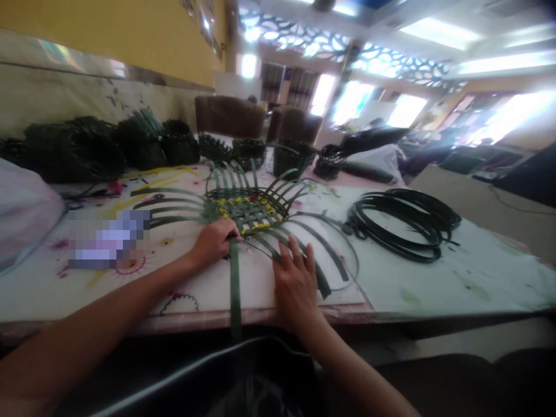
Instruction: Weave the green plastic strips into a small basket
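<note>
A half-woven green basket (252,213) lies on the table before me, its flat base crossed by yellow ties and its long loose strips fanning out on all sides. At the base's near left corner, my left hand (215,240) is closed, pinching a green strip (235,284) that hangs down past the table edge. My right hand (297,275) rests palm down with fingers apart, touching the strips that spread toward the near right. A thin strand (256,247) runs between the two hands; where it ends I cannot tell.
Coils of dark green strip (399,223) lie at right on the cloth-covered table (434,289). Finished-looking woven baskets (78,147) line the back. A white plastic bag (26,214) bulges at far left, beside a blurred-out patch (106,240). Chairs (230,116) stand behind.
</note>
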Demonstrator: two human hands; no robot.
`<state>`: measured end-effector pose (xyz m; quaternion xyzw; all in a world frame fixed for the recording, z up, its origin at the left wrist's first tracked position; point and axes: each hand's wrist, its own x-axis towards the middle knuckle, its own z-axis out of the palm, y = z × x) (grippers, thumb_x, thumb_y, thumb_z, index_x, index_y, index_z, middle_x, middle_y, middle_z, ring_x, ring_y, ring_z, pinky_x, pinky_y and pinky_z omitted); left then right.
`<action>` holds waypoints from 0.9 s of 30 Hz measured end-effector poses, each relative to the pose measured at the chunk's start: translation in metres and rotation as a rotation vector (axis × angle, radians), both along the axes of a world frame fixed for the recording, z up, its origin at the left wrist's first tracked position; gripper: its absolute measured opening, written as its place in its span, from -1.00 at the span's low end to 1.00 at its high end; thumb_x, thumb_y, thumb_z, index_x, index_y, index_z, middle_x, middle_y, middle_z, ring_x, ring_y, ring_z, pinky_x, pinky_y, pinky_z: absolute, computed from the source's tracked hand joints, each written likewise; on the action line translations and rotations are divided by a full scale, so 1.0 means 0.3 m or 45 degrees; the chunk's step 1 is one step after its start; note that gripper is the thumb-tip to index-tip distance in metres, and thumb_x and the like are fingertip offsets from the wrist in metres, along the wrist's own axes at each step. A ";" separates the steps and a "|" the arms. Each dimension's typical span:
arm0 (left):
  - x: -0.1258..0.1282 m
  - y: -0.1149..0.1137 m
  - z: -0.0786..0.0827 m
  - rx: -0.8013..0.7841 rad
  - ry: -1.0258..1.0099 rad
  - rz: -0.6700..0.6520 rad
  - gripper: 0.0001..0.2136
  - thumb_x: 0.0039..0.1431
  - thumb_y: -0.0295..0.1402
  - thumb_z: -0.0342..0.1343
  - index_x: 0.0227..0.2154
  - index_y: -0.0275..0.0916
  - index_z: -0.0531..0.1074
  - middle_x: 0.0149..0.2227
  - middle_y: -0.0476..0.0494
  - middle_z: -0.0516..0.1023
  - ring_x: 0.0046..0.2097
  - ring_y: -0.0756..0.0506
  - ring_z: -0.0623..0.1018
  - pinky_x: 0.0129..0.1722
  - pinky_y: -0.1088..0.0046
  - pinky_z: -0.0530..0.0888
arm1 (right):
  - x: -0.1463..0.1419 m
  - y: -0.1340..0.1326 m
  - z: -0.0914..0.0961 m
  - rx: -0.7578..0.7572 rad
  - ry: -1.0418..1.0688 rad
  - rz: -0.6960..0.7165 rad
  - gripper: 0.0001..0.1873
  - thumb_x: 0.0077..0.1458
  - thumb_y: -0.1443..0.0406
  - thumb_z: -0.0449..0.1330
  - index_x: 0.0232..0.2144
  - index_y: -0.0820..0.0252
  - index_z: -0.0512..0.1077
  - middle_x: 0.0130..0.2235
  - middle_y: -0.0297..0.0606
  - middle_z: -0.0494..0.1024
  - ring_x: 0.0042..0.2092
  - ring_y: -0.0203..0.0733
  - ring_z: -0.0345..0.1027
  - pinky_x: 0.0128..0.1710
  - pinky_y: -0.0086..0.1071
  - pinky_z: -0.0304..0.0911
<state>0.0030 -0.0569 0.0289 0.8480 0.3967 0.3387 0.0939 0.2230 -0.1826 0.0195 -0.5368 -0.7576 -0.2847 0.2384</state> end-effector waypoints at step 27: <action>0.027 0.029 -0.050 0.116 -0.021 -0.010 -0.74 0.31 -0.23 0.07 -0.39 -0.21 0.58 -0.42 -0.09 0.51 -0.29 -0.10 0.45 -0.28 0.39 0.35 | -0.015 0.264 0.360 -1.142 1.251 0.862 -0.89 0.26 0.30 0.08 -0.18 0.18 0.36 -0.35 -0.37 0.51 -0.27 -0.29 0.42 -0.20 -0.38 0.32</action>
